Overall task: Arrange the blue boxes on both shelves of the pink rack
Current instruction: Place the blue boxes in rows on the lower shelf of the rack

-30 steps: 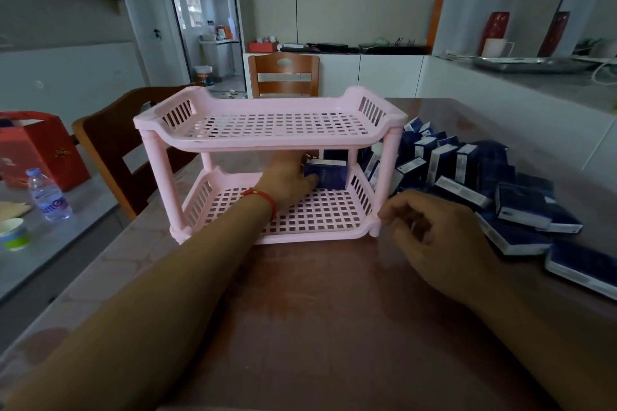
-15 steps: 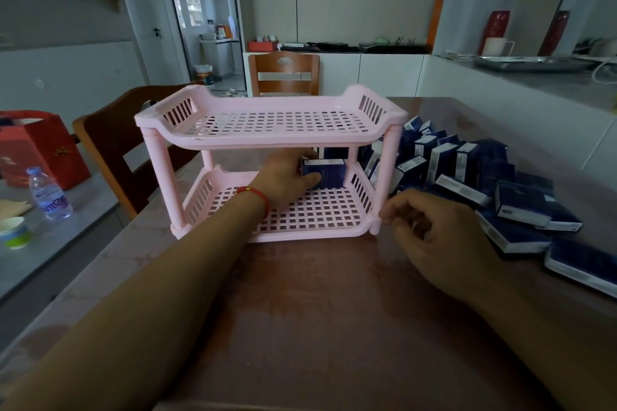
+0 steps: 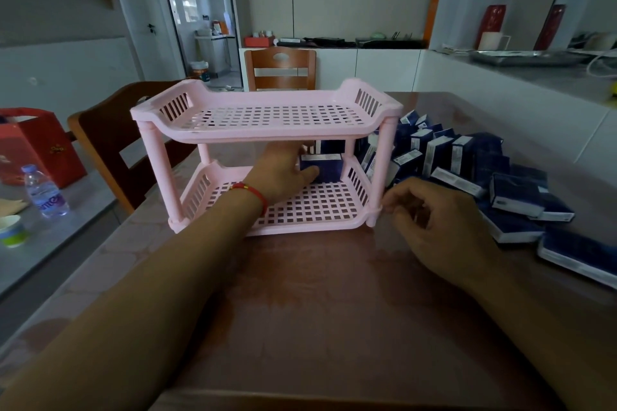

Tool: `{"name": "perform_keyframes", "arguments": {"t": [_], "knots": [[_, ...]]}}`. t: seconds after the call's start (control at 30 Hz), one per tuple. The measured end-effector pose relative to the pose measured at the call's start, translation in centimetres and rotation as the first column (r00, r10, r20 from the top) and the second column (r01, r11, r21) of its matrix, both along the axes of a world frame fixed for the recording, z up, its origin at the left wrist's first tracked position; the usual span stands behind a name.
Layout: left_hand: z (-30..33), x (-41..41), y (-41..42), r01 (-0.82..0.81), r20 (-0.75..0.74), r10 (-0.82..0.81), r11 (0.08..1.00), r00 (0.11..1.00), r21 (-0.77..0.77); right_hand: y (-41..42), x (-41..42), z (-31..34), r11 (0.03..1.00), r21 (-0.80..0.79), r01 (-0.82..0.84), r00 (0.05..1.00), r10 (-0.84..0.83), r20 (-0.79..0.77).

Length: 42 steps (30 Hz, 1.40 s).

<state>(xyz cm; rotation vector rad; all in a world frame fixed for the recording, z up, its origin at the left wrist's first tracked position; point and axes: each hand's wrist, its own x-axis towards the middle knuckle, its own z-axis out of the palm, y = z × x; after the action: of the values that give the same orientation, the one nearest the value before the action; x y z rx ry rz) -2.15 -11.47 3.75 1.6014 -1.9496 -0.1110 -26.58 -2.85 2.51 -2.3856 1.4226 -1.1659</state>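
A pink two-shelf rack (image 3: 267, 123) stands on the brown table. My left hand (image 3: 280, 173) reaches into the lower shelf and grips a blue box (image 3: 325, 167) at the shelf's back right corner. The top shelf holds nothing. My right hand (image 3: 430, 220) rests on the table by the rack's front right leg, fingers loosely curled and holding nothing. A pile of several blue boxes (image 3: 467, 170) lies on the table to the right of the rack.
A dark wooden chair (image 3: 107, 140) stands left of the table and another chair (image 3: 280, 68) behind it. A side surface at left carries a water bottle (image 3: 43, 192), a cup (image 3: 11, 230) and a red bag (image 3: 36, 143).
My left hand has pushed the blue box slightly deeper toward the back right of the lower shelf. My right hand has barely shifted.
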Motion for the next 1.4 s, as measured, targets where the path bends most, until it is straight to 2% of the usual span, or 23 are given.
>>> {"name": "perform_keyframes", "arguments": {"t": [0.1,0.2,0.23,0.3,0.37,0.43,0.53,0.67,0.73,0.77,0.9,0.97,1.0,1.07,1.13,1.23,1.4], "knots": [[0.5,-0.5,1.6,-0.054,0.046,0.061,0.99,0.997,-0.13,-0.2,-1.2,0.7,0.98,-0.004,0.199,0.975,-0.198,-0.097],[0.9,-1.7,5.0,-0.072,0.148,0.11,0.968,0.983,-0.242,0.9,-4.2,2.0,0.883,-0.026,0.468,0.826,-0.448,-0.343],[0.9,-2.2,6.4,-0.021,0.144,0.063,0.961,0.988,-0.276,1.6,-5.6,2.4,0.839,-0.016,0.544,0.765,-0.505,-0.4],[0.8,-3.3,9.6,0.155,0.096,-0.131,0.94,0.987,-0.305,3.0,-8.8,2.3,0.73,0.047,0.682,0.649,-0.573,-0.501],[0.5,-4.6,11.9,0.332,0.11,-0.314,0.902,0.943,-0.274,4.3,-11.4,1.6,0.636,0.144,0.758,0.577,-0.552,-0.601],[-0.3,-5.9,12.5,0.454,0.145,-0.432,0.87,0.89,-0.191,5.2,-12.6,1.0,0.641,0.209,0.739,0.616,-0.516,-0.595],[-0.8,-7.5,12.6,0.528,0.152,-0.511,0.843,0.846,-0.104,6.3,-12.4,1.1,0.741,0.201,0.641,0.731,-0.508,-0.456],[-0.4,-9.2,13.2,0.528,-0.083,-0.526,0.849,0.847,0.002,8.3,-9.9,2.3,0.903,0.187,0.387,0.904,-0.331,-0.272],[-0.2,-10.1,13.3,0.523,-0.214,-0.495,0.847,0.842,0.099,8.9,-7.7,2.8,0.955,0.144,0.258,0.939,-0.212,-0.27],[-0.2,-10.4,13.3,0.518,-0.222,-0.485,0.847,0.846,0.12,8.9,-6.7,2.7,0.968,0.14,0.21,0.946,-0.165,-0.28],[0.0,-10.7,13.2,0.588,0.004,-0.592,0.801,0.806,0.11,8.3,-5.8,2.7,0.974,0.221,0.044,0.98,0.001,-0.201],[0.0,-10.0,13.3,0.557,0.099,-0.572,0.818,0.814,0.145,6.8,-6.8,2.6,0.973,0.226,0.05,0.985,-0.011,-0.172],[-0.2,-9.7,13.3,0.523,0.131,-0.54,0.84,0.831,0.145,5.6,-7.3,2.4,0.978,0.189,0.094,0.976,-0.053,-0.212],[-0.7,-9.0,13.3,0.465,0.165,-0.484,0.874,0.86,0.141,2.9,-8.0,1.4,0.974,0.112,0.196,0.905,-0.136,-0.402],[-1.0,-8.5,13.6,0.435,0.167,-0.462,0.883,0.871,0.176,1.8,-7.8,0.6,0.96,0.083,0.266,0.837,-0.188,-0.513],[-0.8,-7.9,14.1,0.402,0.155,-0.438,0.89,0.886,0.215,2.7,-7.3,0.1,0.978,0.023,0.209,0.853,-0.171,-0.493],[-0.1,-6.5,14.5,0.409,-0.013,-0.423,0.868,0.906,0.28,4.3,-7.8,0.9,0.972,0.214,0.094,0.901,0.008,-0.434]]}}
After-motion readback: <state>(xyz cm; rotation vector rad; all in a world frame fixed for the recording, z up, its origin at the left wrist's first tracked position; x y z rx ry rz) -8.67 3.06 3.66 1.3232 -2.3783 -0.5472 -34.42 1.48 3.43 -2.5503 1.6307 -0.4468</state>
